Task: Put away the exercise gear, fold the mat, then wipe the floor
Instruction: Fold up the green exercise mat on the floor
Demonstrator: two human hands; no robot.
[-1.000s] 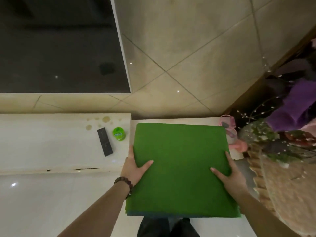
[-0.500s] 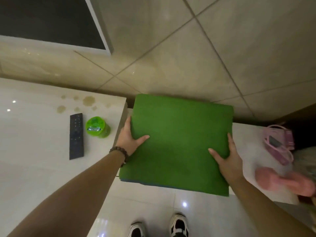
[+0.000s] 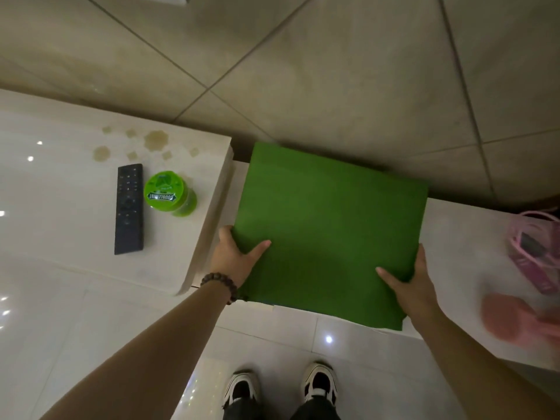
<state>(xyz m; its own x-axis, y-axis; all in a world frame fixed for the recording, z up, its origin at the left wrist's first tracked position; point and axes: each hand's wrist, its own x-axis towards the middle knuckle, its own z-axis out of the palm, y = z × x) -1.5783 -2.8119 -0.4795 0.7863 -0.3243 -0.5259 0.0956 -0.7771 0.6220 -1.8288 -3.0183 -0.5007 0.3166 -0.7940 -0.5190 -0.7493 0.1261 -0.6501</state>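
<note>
Two thumbs pressed flat on top of folded green mat (image 3: 327, 234), other fingers hidden beneath its side edges. Left hand (image 3: 235, 260) gripping left edge, right hand (image 3: 413, 283) gripping right edge. Mat over low white ledge (image 3: 460, 237) against tiled wall. Remote (image 3: 129, 209) and green tub (image 3: 168, 194) on higher counter at left; pink dumbbell (image 3: 515, 319), blurred, at right.

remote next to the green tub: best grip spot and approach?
Grip the remote across its long side edges near the middle, coming straight down from above. It is a thin, narrow bar lying flat on the pale counter, so the ends offer little purchase. Its right edge runs close to the green tub, so pinching toward the near half, where there is more room, looks safer.
</note>
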